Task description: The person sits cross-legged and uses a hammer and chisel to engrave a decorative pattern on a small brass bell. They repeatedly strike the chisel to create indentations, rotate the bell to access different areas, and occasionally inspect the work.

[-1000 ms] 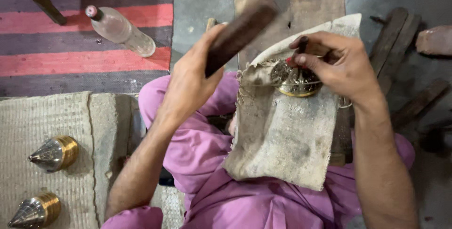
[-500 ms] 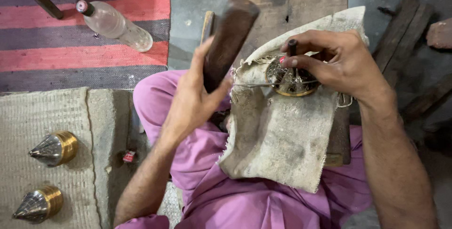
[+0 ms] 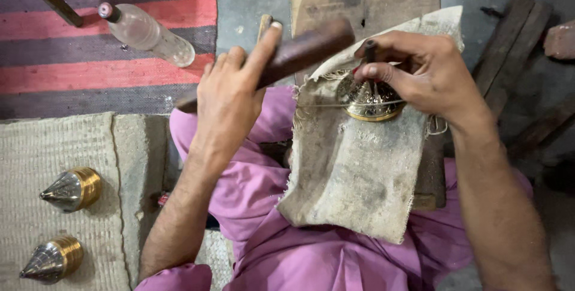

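Grey floor, clear bottle (image 3: 147, 33) top-left; left hand (image 3: 233, 96) gripping wooden mallet (image 3: 299, 54), right hand (image 3: 419, 69) gripping punch (image 3: 370, 48).

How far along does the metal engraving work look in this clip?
Done: two cone-shaped brass pieces lie aside on the mat. In hand: the right hand sets a punch on a patterned brass piece on cloth; the left hand grips a wooden mallet. Left: how much pattern remains cannot be told.
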